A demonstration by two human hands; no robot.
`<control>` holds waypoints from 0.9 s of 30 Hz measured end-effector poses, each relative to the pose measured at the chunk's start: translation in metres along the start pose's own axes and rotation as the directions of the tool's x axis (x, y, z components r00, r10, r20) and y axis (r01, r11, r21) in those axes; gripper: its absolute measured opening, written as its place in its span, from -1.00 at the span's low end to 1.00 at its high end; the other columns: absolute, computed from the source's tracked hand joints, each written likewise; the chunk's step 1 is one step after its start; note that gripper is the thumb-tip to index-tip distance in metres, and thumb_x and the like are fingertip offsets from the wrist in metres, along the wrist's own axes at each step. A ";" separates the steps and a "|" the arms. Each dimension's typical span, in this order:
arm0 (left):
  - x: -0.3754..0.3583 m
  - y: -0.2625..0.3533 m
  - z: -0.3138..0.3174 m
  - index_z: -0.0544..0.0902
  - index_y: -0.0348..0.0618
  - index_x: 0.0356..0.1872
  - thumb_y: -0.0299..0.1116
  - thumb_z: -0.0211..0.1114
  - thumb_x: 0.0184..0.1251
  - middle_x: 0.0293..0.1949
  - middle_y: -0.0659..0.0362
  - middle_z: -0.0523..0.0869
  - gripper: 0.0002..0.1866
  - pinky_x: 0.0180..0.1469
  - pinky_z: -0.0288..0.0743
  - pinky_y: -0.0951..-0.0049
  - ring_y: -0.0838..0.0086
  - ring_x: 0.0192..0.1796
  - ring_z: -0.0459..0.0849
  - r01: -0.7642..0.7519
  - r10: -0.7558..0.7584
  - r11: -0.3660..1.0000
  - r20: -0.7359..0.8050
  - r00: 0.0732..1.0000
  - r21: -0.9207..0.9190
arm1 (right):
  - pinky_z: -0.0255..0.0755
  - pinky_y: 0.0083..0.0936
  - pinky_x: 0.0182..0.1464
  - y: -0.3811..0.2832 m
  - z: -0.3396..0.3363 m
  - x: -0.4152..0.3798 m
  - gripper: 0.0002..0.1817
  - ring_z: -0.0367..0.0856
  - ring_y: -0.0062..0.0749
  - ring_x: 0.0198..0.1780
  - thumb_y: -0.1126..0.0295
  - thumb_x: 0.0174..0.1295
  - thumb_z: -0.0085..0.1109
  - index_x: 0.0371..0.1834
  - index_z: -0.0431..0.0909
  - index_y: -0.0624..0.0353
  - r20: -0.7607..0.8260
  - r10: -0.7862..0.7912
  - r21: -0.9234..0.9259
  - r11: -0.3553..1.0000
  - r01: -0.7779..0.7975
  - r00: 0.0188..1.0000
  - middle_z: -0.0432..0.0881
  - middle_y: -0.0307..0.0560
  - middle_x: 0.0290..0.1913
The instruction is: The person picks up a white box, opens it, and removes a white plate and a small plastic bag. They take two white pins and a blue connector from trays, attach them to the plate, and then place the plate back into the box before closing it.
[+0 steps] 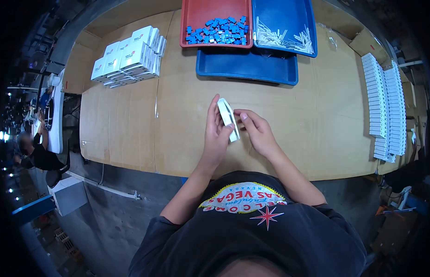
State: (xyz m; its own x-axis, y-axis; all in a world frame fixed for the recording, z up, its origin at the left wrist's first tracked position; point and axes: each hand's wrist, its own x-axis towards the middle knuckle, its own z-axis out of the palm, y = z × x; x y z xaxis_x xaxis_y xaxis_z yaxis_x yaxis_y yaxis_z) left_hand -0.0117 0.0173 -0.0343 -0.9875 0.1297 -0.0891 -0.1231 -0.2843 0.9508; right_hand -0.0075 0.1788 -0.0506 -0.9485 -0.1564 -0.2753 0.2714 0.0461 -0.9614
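Note:
A small white box point(225, 112), tilted and with a dark gap along its side, is gripped in my left hand point(216, 134). The thumb of that hand presses on its lower part. Close to the box's right side is my right hand point(258, 130), its fingers bent and the thumb and forefinger near each other. Whether those fingertips hold anything small cannot be made out. Both hands are above the cardboard-covered table point(187, 108), close to its front edge.
At the back, a red tray point(183, 27) holds small blue pieces. Beside it, a blue tray point(312, 27) holds thin white sticks, above another blue tray point(247, 71). White boxes point(127, 57) are stacked left; rows of white boxes point(386, 106) line the right. A person point(41, 152) sits far left.

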 end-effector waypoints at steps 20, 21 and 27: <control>0.000 -0.007 -0.008 0.18 -0.22 0.68 -0.07 -0.02 0.78 0.58 -0.06 0.35 -0.34 0.57 0.26 0.27 0.22 0.55 0.40 0.000 0.003 0.999 0.058 0.998 -0.051 | 0.51 -0.26 0.46 -0.016 0.022 -0.012 -0.22 0.62 -0.05 0.42 0.30 0.25 0.60 0.51 0.49 0.32 -0.066 -0.479 -0.248 0.858 0.451 0.875 0.55 0.22 0.47; -0.002 -0.004 -0.005 0.20 -0.23 0.67 -0.05 -0.04 0.79 0.56 -0.06 0.37 -0.35 0.56 0.26 0.28 0.23 0.54 0.41 -0.028 0.030 0.998 0.035 0.999 -0.051 | 0.51 -0.25 0.46 -0.018 0.023 -0.015 -0.24 0.61 0.00 0.43 0.31 0.26 0.59 0.50 0.50 0.32 -0.072 -0.545 -0.353 0.798 0.489 0.836 0.54 0.24 0.47; 0.003 -0.013 0.003 0.28 -0.31 0.62 0.14 -0.15 0.80 0.51 -0.04 0.41 -0.27 0.54 0.25 0.28 0.25 0.50 0.42 -0.236 0.236 0.971 0.005 0.972 0.021 | 0.51 -0.18 0.45 -0.013 0.028 -0.018 -0.33 0.54 0.23 0.50 0.37 0.36 0.45 0.49 0.49 0.41 -0.035 -0.653 -0.369 0.712 0.597 0.757 0.44 0.39 0.55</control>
State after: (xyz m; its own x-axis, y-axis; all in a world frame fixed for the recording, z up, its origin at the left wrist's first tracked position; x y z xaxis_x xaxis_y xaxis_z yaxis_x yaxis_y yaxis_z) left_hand -0.0132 0.0245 -0.0458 -0.9882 0.0633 0.1395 0.1159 -0.2873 0.9508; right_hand 0.0101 0.1535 -0.0332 -0.9008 -0.1135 0.4192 -0.4332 0.3037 -0.8486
